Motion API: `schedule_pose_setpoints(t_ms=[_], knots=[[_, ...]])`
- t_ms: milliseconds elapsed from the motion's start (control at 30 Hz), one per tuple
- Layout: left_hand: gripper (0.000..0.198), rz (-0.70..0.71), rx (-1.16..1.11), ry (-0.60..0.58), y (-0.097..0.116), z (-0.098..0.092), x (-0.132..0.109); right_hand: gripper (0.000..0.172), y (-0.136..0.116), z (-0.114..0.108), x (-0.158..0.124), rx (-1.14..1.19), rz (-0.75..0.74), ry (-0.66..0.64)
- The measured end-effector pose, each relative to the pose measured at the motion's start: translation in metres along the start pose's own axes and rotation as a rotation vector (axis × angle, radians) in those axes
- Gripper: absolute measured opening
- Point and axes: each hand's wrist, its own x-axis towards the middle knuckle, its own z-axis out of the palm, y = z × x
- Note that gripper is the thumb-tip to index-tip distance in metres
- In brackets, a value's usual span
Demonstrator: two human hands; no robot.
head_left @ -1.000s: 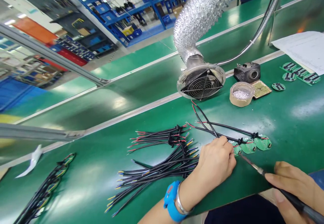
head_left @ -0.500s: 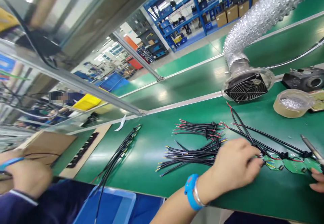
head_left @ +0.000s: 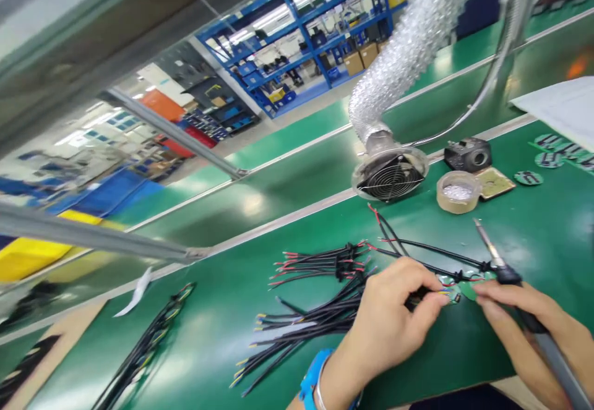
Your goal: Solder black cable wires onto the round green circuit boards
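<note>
My left hand point(head_left: 387, 314), with a blue wristband and a bangle, pinches the edge of a small green circuit board point(head_left: 454, 297) that has coloured wires on it. A soldering iron point(head_left: 509, 275) is gripped in my right hand point(head_left: 533, 320), its metal tip pointing up and away from the boards. My right thumb and fingertips meet at another green board point(head_left: 468, 289) just beside the first. Black cables point(head_left: 429, 247) with red ends run from these boards toward the back left. Under and left of my left wrist lies a bundle of black cables point(head_left: 297, 329) with yellow and blue ends.
Behind the boards stand a fume fan point(head_left: 393, 178) on a silver duct point(head_left: 408, 51), a tape roll point(head_left: 458, 192), a sponge tray point(head_left: 496, 183) and a black iron holder point(head_left: 468, 154). Red-tipped cables point(head_left: 315, 266) and wired boards point(head_left: 153, 336) lie left. Loose boards point(head_left: 550, 159) sit far right.
The view has swung right, and the co-worker's hand at the left has left the picture. My right hand, mostly out of frame before, now shows at the boards with the soldering iron.
</note>
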Motion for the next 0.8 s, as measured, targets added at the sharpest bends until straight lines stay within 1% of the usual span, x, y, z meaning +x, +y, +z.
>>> schedule_pose_setpoints(t_ms=[33,67,167,233,267,367,433,500,600,667,733,800], knots=[[0.007,-0.005,-0.023,-0.03,0.004,0.01,0.003,0.016,-0.01,0.002,0.006,0.013,-0.04,-0.009],[0.007,-0.016,-0.035,-0.049,0.005,0.018,0.006,0.016,-0.016,0.004,0.01,0.023,-0.048,-0.006],[0.007,-0.076,-0.061,-0.069,0.005,0.034,0.012,0.013,-0.02,0.006,0.015,0.056,-0.014,0.017],[0.006,-0.142,-0.098,-0.106,0.003,0.037,0.015,0.011,-0.017,0.005,0.014,0.08,0.014,0.036],[0.006,-0.195,-0.143,-0.145,0.003,0.037,0.018,0.012,-0.015,0.004,0.012,0.097,0.012,0.045],[0.011,-0.422,-0.373,-0.265,0.004,0.036,0.025,0.018,-0.01,0.004,0.009,0.162,-0.03,0.077],[0.018,-0.542,-0.493,-0.27,0.005,0.039,0.028,0.024,-0.008,0.007,0.008,0.167,-0.089,0.126],[0.021,-0.596,-0.522,-0.228,0.005,0.044,0.029,0.03,-0.008,0.012,0.006,0.136,-0.145,0.188],[0.022,-0.61,-0.49,-0.175,0.002,0.049,0.03,0.035,-0.009,0.021,0.001,0.097,-0.197,0.234],[0.02,-0.549,-0.363,-0.164,-0.001,0.049,0.03,0.035,-0.008,0.022,-0.004,0.092,-0.207,0.218],[0.016,-0.454,-0.16,-0.204,-0.005,0.05,0.031,0.033,-0.003,0.017,-0.01,0.088,-0.205,0.18],[0.013,-0.375,0.044,-0.278,-0.009,0.052,0.031,0.034,0.007,0.007,-0.015,0.074,-0.203,0.151]])
